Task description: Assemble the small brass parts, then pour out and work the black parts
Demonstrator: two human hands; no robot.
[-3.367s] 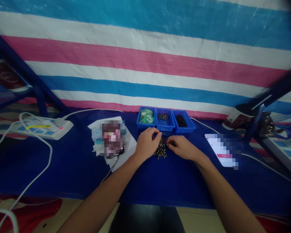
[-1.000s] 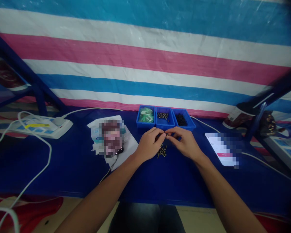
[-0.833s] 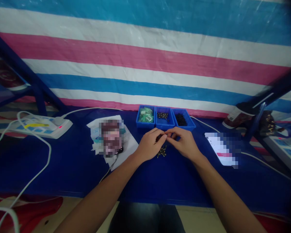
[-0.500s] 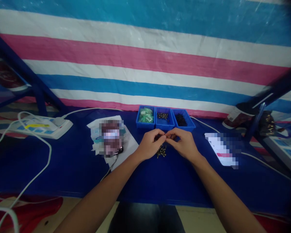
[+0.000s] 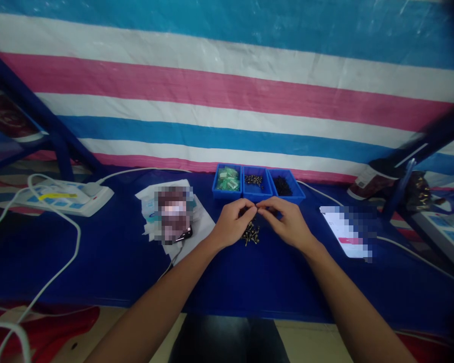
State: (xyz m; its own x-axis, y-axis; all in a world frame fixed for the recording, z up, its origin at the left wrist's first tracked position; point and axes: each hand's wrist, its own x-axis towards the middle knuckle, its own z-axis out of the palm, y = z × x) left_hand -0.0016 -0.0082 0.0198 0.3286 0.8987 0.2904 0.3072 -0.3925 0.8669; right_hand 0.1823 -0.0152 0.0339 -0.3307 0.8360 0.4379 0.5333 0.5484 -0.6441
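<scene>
My left hand [image 5: 232, 224] and my right hand [image 5: 285, 222] meet at the fingertips, just in front of the middle compartment of a blue three-part parts tray [image 5: 227, 196]. Any small part between the fingertips is too small to tell. Right below my hands lies a small pile of brass-and-black screws [image 5: 250, 233] on the blue tablecloth [image 5: 272, 282]. The tray holds green packets [image 5: 227, 179] on the left, screws [image 5: 253, 180] in the middle, and small black parts [image 5: 282, 186] on the right.
A phone with a blurred cover [image 5: 173, 214] lies on white papers [image 5: 202, 222] to my left. Further left is a white power strip [image 5: 60, 199] with white cables. A blurred phone [image 5: 344, 232] lies to my right. A striped tarp [image 5: 227, 101] hangs behind.
Since the oldest frame, my hands have lifted off the screw pile and their fingertips have come together nearer the tray. Over the last second they have stayed nearly still.
</scene>
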